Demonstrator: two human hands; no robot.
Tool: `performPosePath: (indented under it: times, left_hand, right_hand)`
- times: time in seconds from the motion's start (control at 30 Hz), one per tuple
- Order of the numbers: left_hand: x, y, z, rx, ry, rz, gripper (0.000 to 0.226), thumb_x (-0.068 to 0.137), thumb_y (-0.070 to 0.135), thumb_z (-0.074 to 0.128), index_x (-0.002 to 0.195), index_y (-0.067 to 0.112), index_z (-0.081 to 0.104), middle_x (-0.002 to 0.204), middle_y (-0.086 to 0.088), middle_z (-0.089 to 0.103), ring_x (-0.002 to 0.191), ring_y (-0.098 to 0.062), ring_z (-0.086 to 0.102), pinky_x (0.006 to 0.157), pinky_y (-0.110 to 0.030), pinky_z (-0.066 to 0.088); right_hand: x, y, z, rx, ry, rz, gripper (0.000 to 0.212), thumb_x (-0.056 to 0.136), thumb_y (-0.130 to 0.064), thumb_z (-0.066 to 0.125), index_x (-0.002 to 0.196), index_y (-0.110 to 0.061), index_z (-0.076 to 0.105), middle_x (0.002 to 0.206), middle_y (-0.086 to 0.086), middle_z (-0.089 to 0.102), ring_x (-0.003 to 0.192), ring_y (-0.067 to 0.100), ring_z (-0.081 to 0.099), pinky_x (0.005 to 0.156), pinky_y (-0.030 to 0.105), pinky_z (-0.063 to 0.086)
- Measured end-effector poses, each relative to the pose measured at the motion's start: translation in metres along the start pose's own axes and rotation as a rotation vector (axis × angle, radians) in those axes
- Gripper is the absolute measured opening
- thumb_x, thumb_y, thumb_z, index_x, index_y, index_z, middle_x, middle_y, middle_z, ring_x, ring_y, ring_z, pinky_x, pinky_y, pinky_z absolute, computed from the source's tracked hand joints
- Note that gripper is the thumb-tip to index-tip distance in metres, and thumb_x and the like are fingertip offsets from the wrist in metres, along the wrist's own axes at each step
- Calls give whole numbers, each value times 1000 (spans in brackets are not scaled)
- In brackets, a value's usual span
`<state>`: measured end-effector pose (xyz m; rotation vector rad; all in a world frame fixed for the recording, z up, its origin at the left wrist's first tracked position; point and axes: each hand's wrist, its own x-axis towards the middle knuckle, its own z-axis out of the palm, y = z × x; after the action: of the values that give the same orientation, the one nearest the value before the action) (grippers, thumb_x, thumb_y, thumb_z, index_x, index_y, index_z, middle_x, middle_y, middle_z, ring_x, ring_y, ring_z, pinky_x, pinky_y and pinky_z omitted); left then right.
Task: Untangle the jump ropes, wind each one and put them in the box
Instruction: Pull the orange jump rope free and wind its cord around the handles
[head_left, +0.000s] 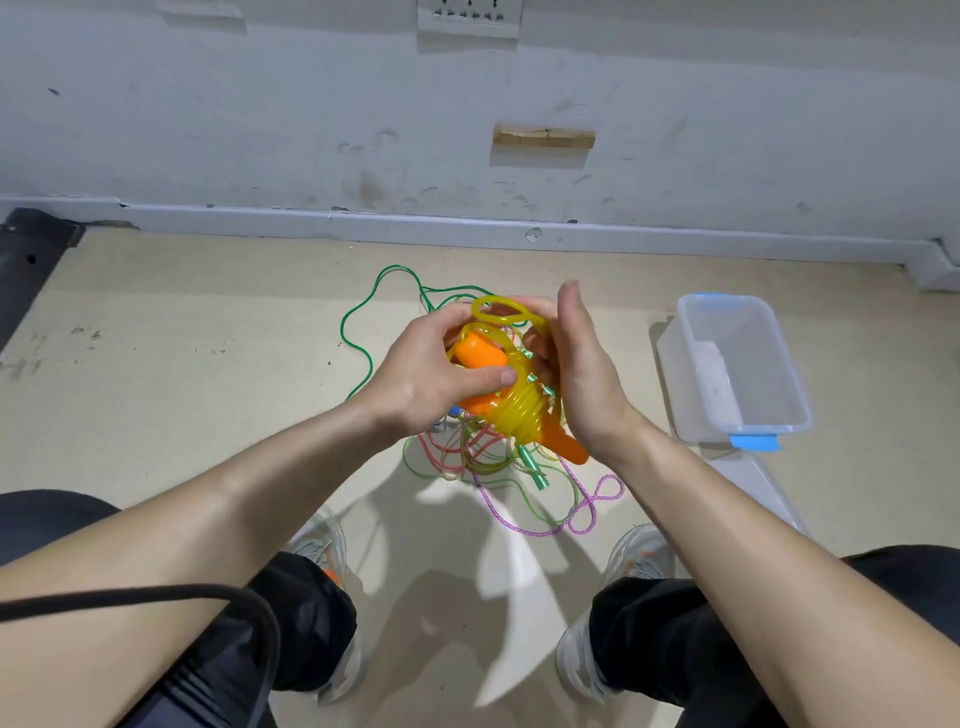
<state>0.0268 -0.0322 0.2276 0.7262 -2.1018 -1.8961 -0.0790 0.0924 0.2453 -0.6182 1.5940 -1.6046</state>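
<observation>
Head view, looking down between the knees at the floor.

- Hands: together, both on one bundle held above the floor. The left hand (436, 366) grips it from the left, thumb laid over the orange handles (479, 356). The right hand (584, 384) stands edge-on against the bundle's right side with the fingers mostly straight. Thumb is hidden, so I cannot tell whether it pinches the free loop.
- Bundle: the yellow rope (519, 413) is coiled tight round the handles, with one loose loop standing up at the top between the hands. Winding looks nearly done; that loop is left to tuck in.
- Axis: the bundle lies on a diagonal, upper left to lower right, one handle tip poking out below the right wrist.
- Box (693, 358): on the floor to the right of the hands, open, nothing in it that I can see. Long side runs away from the person toward the wall. The right hand is the nearer one, so the drop-in is likely a short carry rightward.
- Count: one yellow rope in hand, two orange handles, one box.
- Floor tangle under the hands: a dark green rope (358, 322), a pink-purple rope (587, 514), and pale green and reddish strands (457, 457). Looks like three or four ropes; overlap prevents a firm count.
- A pale flat piece (758, 483) lies just on the near side of the box, probably its lid.
</observation>
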Motion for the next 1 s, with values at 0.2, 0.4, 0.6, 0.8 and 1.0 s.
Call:
performPosePath:
  times: [0.2,0.4,0.6,0.8,1.0]
  left_hand:
    - [-3,8,5,-156,47,-113,17,101,23,55,103,20,72,97,-3,74,86,-14,69,79,-35,56]
    - [-3,9,7,-315,74,-244,25,104,20,47,115,14,68,107,-11,71,87,-19,69,79,-39,57]
    - [-2,8,6,-247,146,-218,26,105,16,44,107,15,70,100,-5,72,84,-14,69,80,-34,57]
    - [-5,7,11,-118,153,-216,28,106,16,41,113,18,68,103,-6,72,93,-21,69,87,-42,58]
    - [-2,4,10,-95,147,-253,27,105,14,43,114,15,68,104,-10,72,97,-25,69,90,-47,57]
  right_hand:
    - [6,9,-5,-156,170,-143,32,106,-32,46,103,-10,70,80,-18,72,77,-2,66,75,23,51]
    - [11,13,-10,-200,235,-139,25,105,-23,52,90,-17,71,75,-17,69,62,-4,57,62,16,42]
    - [11,14,-10,-192,176,-99,27,103,-18,54,83,-16,72,54,-21,59,52,-5,52,57,13,38]
    - [16,21,-18,-208,158,-80,20,100,-15,59,108,-20,76,89,-18,72,80,-4,64,74,17,47]
    - [16,26,-22,-473,112,-230,22,98,-18,60,110,-24,76,110,-9,75,105,5,66,92,27,52]
